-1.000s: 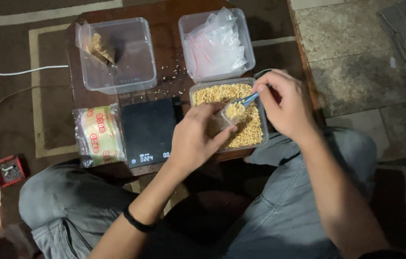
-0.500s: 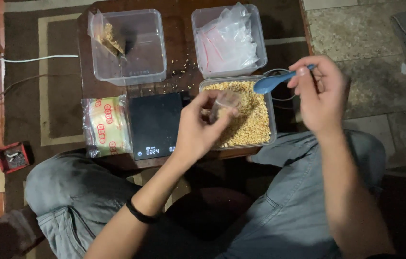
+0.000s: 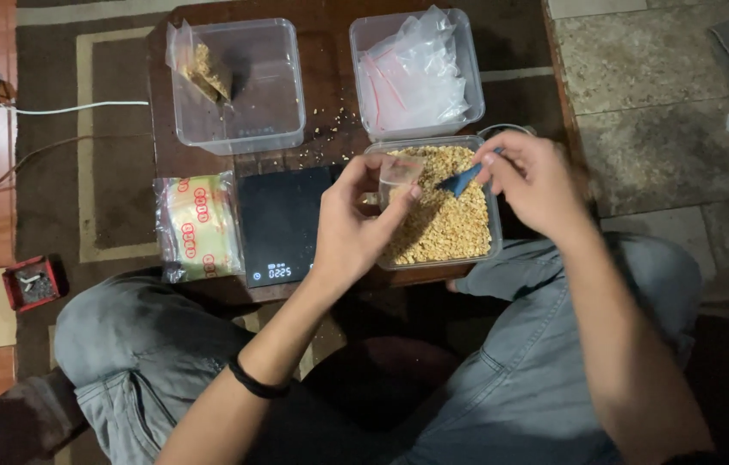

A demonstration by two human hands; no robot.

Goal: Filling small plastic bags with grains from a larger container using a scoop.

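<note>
- Head view: left hand (image 3: 352, 228) pinches a small clear bag (image 3: 399, 172) over the tub of crumbs (image 3: 442, 215).
- Right hand (image 3: 537, 185) closed on a blue scoop (image 3: 461, 179), just beside the bag.

Both forearms reach forward over the crossed legs. The left hand (image 3: 356, 220) is raised, fingers and thumb pinched together. The right hand (image 3: 532, 181) curls in a loose fist, fingertips pinching.
</note>
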